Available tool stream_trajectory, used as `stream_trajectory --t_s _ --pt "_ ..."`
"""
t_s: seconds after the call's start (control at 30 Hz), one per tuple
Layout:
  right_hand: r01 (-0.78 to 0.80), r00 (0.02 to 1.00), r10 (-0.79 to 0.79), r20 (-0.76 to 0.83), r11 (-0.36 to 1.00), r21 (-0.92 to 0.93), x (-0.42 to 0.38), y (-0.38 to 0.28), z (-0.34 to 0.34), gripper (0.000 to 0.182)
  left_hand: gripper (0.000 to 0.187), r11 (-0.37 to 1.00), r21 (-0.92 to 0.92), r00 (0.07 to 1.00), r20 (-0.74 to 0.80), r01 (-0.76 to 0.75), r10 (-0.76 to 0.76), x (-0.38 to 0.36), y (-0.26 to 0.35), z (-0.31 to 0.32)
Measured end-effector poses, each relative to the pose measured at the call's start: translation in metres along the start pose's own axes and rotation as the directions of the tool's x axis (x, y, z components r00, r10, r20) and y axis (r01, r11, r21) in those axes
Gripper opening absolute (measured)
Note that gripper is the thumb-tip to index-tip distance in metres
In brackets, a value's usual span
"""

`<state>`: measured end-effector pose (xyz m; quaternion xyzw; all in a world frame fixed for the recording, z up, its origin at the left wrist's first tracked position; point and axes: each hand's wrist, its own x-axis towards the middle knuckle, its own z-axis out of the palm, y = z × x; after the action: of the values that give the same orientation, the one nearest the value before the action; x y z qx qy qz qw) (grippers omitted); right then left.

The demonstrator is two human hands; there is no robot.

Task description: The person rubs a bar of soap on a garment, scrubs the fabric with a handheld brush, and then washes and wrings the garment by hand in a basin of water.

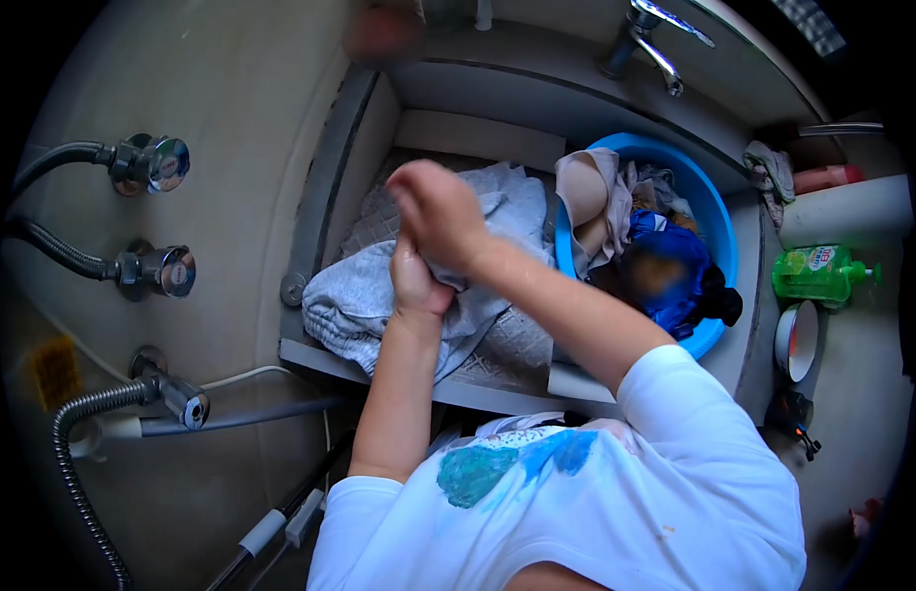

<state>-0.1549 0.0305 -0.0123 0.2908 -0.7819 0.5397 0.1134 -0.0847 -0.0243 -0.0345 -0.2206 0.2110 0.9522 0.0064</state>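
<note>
My right hand (443,212) lies over my left hand (418,281), the two pressed together above the sink. Its fingers are curled and slightly blurred; whether anything lies between the palms is hidden. Only the heel and thumb side of my left hand show, its fingers covered by the right. Both hands look wet. Beneath them a light grey garment (354,295) with a gathered edge is spread over the ribbed slope of the sink (325,197). Right of it stands a blue basin (722,217) heaped with beige, white and dark blue clothes (665,266).
A chrome tap (640,44) rises behind the sink. On the right ledge are a green pump bottle (822,276), a white bowl (797,340) and a bunched cloth (768,172). Valves (152,271) with metal hoses (73,473) stick out from the left wall.
</note>
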Motion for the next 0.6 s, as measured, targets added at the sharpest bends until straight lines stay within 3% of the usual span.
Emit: stream_trajectory --t_s 0.03,0.07,0.1,0.13,0.17,0.2,0.23,0.27,0.37,0.4,0.43,0.47,0.5,0.57,0.6 --pt "0.122 0.992 -0.122 -0.017 0.992 0.030 -0.014 -0.014 0.005 0.010 0.042 1.000 -0.008 0.999 0.046 -0.011 0.011 0.001 0.001 -0.007" --pt "0.217 0.970 -0.225 0.096 0.972 0.093 -0.028 -0.034 0.006 0.010 0.042 0.999 -0.045 0.989 0.142 -0.024 0.031 0.004 0.000 -0.016" --pt "0.298 0.924 -0.328 0.198 0.940 0.168 -0.036 -0.045 0.005 0.009 0.042 0.991 -0.130 0.933 0.350 -0.043 0.087 0.011 -0.002 -0.030" --pt "0.349 0.902 -0.372 0.218 0.927 0.138 -0.038 -0.041 0.006 0.007 0.042 0.970 -0.243 0.837 0.525 -0.029 0.157 0.020 -0.009 -0.041" --pt "0.272 0.954 -0.288 0.078 0.948 0.168 -0.034 -0.035 0.007 0.005 0.042 0.959 -0.284 0.793 0.581 -0.015 0.185 0.023 -0.010 -0.044" --pt "0.197 0.979 -0.201 0.037 0.977 0.081 -0.022 -0.025 0.004 0.006 0.042 0.979 -0.196 0.860 0.491 -0.052 0.144 0.015 -0.006 -0.037" --pt "0.119 0.993 -0.119 -0.012 0.993 -0.007 -0.008 -0.015 0.000 0.007 0.042 0.996 -0.054 0.960 0.269 -0.066 0.078 0.008 -0.003 -0.027" --pt "-0.062 0.998 0.062 -0.028 0.998 -0.001 0.002 -0.008 -0.004 0.011 0.043 0.997 0.054 0.999 0.005 -0.053 0.052 0.004 -0.001 -0.003" --pt "0.031 0.999 -0.031 -0.045 1.000 0.007 -0.007 -0.010 0.001 0.014 0.045 0.987 0.126 0.992 0.095 -0.097 0.085 0.003 -0.003 -0.026" --pt "0.114 0.993 -0.112 -0.032 0.991 0.076 -0.021 -0.024 0.008 0.011 0.046 0.931 -0.353 0.836 0.479 -0.095 0.267 0.017 -0.017 -0.020" --pt "0.162 0.985 -0.168 0.023 0.972 0.167 -0.036 -0.040 0.012 0.007 0.048 0.758 -0.584 0.509 0.765 0.292 0.394 0.030 -0.031 -0.015" --pt "0.385 0.907 -0.402 0.128 0.913 0.136 -0.045 -0.042 0.012 0.008 0.048 0.832 -0.518 0.596 0.737 0.196 0.318 0.032 -0.030 -0.025" --pt "0.403 0.891 -0.412 0.190 0.911 0.086 -0.044 -0.042 0.007 0.012 0.049 0.898 -0.428 0.682 0.688 0.104 0.249 0.031 -0.023 -0.041" --pt "0.192 0.981 -0.194 0.017 0.978 0.075 -0.028 -0.031 -0.001 0.011 0.050 0.983 -0.175 0.829 0.542 -0.052 0.141 0.025 -0.007 -0.068" --pt "0.179 0.984 -0.178 -0.026 0.984 0.014 -0.017 -0.023 -0.010 0.012 0.050 0.993 -0.030 0.884 0.454 -0.111 0.112 0.016 -0.002 -0.045"
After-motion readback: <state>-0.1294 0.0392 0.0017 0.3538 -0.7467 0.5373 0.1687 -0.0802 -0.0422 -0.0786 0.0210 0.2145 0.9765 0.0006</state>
